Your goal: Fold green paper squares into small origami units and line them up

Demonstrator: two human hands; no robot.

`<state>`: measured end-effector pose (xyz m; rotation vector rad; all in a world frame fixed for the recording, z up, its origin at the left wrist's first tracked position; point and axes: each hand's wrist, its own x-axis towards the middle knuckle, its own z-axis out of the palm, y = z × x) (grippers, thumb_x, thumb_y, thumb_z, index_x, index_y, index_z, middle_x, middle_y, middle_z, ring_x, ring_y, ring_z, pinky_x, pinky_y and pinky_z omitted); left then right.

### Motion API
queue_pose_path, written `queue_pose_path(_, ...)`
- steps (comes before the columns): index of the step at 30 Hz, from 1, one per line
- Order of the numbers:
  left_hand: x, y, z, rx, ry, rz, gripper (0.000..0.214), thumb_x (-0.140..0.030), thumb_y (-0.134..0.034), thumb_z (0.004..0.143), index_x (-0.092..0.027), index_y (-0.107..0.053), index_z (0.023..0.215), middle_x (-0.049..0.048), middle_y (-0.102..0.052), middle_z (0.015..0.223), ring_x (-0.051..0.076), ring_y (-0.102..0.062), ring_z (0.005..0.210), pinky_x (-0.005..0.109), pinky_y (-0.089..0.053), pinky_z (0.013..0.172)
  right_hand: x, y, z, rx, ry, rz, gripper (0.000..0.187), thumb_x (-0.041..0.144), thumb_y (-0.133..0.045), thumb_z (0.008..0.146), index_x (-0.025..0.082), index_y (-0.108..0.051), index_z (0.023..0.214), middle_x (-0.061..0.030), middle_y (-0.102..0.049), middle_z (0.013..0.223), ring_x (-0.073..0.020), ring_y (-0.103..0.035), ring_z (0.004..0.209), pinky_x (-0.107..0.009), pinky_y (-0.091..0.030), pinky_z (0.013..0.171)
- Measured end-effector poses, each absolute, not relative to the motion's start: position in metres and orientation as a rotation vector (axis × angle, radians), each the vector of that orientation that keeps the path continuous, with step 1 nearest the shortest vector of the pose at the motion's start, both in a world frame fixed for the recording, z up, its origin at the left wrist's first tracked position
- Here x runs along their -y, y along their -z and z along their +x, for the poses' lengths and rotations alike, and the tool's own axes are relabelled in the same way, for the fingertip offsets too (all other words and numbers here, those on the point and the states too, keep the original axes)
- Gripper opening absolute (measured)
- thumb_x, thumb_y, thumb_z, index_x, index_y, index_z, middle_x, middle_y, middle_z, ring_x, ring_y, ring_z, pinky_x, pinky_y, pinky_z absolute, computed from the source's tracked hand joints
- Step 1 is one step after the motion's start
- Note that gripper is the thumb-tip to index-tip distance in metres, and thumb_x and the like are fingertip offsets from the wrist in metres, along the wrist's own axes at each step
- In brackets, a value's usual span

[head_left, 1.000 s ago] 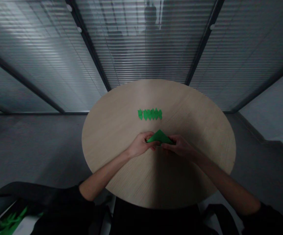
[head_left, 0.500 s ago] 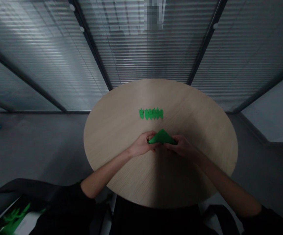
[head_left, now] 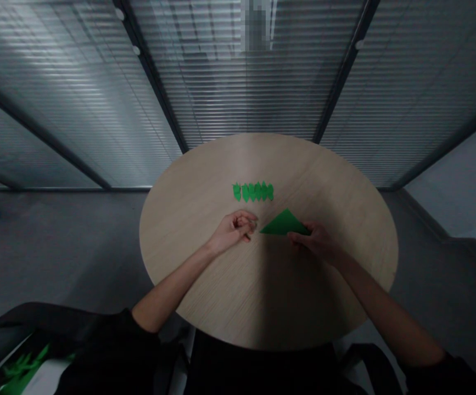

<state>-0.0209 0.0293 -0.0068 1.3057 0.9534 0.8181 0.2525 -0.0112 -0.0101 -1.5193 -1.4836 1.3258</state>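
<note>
A sheet of green paper [head_left: 284,222], folded into a triangle with its point facing away from me, is pinched at its right corner by my right hand [head_left: 317,241]. My left hand [head_left: 234,229] is off the paper, just left of its free corner. The fingers of that hand are loosely curled and a little apart, with nothing visible in them. Beyond both hands, several small green folded paper pieces [head_left: 257,191] stand side by side in a row on the round wooden table [head_left: 205,181].
A dark chair armrest [head_left: 371,365] is near the table at the lower right. At the lower left lies a container with green items [head_left: 21,370] and a white object [head_left: 46,378]. Slatted blinds [head_left: 250,99] behind glass rise past the table's far side.
My left hand has let go of the folded green paper and moved slightly left. My right hand has shifted a little right with the paper, which now shows as a fuller triangle.
</note>
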Motion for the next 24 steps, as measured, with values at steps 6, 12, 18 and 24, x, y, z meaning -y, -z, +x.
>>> queue_pose_path(6,-0.02,0.004,-0.011,-0.823,-0.72,1.432,0.038,-0.048,-0.074,0.091,-0.012,-0.071,0.103,0.0027,-0.066,0.082,0.012,-0.062,0.068,0.024,-0.059,0.058,0.018,-0.004,0.231,1.636,-1.417,-1.422,0.034,0.052,-0.077,0.076,0.019,-0.07,0.072,-0.0025,-0.067,0.062,-0.0138,-0.058,0.053,-0.026,-0.043,0.053)
queue_pose_path(12,-0.017,0.001,-0.012,-0.788,-0.7,1.474,0.035,-0.046,-0.074,0.09,-0.014,-0.065,0.08,-0.0021,-0.06,0.069,0.008,-0.057,0.058,0.021,-0.053,0.056,0.021,-0.004,0.227,1.583,-1.502,-1.37,0.036,0.054,-0.078,0.076,0.018,-0.07,0.076,-0.0019,-0.067,0.064,-0.0132,-0.059,0.054,-0.025,-0.043,0.053)
queue_pose_path(18,-0.021,-0.001,-0.017,-0.828,-0.745,1.448,0.039,-0.05,-0.076,0.088,-0.016,-0.061,0.078,-0.0028,-0.061,0.068,0.009,-0.06,0.057,0.022,-0.054,0.057,0.012,0.003,0.247,1.381,-1.462,-1.406,0.039,0.056,-0.081,0.068,0.02,-0.066,0.073,0.0003,-0.063,0.064,-0.0122,-0.056,0.053,-0.026,-0.044,0.051)
queue_pose_path(24,-0.023,0.0,-0.018,-0.849,-0.778,1.433,0.045,-0.057,-0.078,0.087,-0.016,-0.062,0.081,-0.0021,-0.063,0.066,0.01,-0.061,0.056,0.023,-0.055,0.058,0.007,0.003,0.257,1.282,-1.402,-1.429,0.035,0.052,-0.081,0.068,0.021,-0.066,0.073,-0.0013,-0.062,0.066,-0.0146,-0.056,0.058,-0.029,-0.048,0.056)
